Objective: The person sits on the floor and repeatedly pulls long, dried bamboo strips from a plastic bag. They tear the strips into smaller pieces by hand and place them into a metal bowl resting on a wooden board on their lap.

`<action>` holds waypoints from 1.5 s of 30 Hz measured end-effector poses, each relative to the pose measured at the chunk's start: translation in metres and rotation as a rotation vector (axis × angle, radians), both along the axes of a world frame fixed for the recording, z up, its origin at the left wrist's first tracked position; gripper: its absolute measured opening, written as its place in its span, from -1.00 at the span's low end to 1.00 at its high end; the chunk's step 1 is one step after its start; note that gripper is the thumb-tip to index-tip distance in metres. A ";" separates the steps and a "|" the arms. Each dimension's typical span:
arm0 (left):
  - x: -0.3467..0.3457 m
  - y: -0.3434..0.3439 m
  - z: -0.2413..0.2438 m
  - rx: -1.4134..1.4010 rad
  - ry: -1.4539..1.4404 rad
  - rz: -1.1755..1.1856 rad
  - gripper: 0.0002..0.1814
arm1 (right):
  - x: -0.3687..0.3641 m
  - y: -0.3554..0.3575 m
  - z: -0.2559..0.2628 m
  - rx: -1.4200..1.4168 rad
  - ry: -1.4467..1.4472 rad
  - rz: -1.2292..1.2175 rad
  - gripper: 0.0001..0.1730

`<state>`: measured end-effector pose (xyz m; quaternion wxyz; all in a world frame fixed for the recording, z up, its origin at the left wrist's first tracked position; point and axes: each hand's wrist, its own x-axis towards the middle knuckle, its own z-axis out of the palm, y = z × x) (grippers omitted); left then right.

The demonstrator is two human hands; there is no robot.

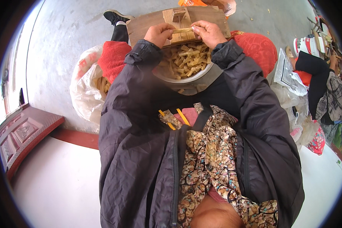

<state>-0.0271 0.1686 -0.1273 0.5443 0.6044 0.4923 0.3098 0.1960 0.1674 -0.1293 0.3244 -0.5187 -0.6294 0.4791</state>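
A pale yellow-brown strip, perhaps dried plant material [182, 30], is stretched level between my two hands. My left hand [160, 33] pinches its left end, and my right hand [209, 32] pinches the right end between thumb and finger. Both hands are over a wooden board [148, 24] that carries a lighter wooden block [179, 15]. Just below the board's near edge, a round metal basin [185, 80] holds many short pieces of similar material [189, 60]. Part of the basin is hidden under the board.
On the left, a clear plastic bag [87, 85] holds more strips. Red cloth [255, 51] covers my knees. Plastic bags [289, 97] and a white bucket [305, 46] stand at the right, near another seated person [316, 71]. A dark red panelled door [25, 131] is at the left.
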 end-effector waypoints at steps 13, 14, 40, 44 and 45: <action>0.001 0.022 -0.054 0.380 0.531 0.288 -0.83 | -0.002 -0.002 -0.034 0.147 -0.258 -0.057 -0.72; -0.006 0.008 -0.050 0.326 0.500 0.293 -0.83 | -0.008 -0.013 -0.023 0.223 -0.316 -0.032 -0.71; 0.065 -0.115 0.057 -0.215 -0.676 0.216 -0.87 | -0.040 -0.075 0.036 -0.081 0.508 -0.122 -0.78; 0.068 -0.118 0.045 -0.361 -0.691 0.317 -0.90 | -0.040 -0.083 0.019 0.295 -0.003 -0.179 -0.80; 0.066 -0.115 0.046 -0.419 -0.729 0.329 -0.90 | -0.040 -0.084 0.024 0.305 -0.052 -0.168 -0.81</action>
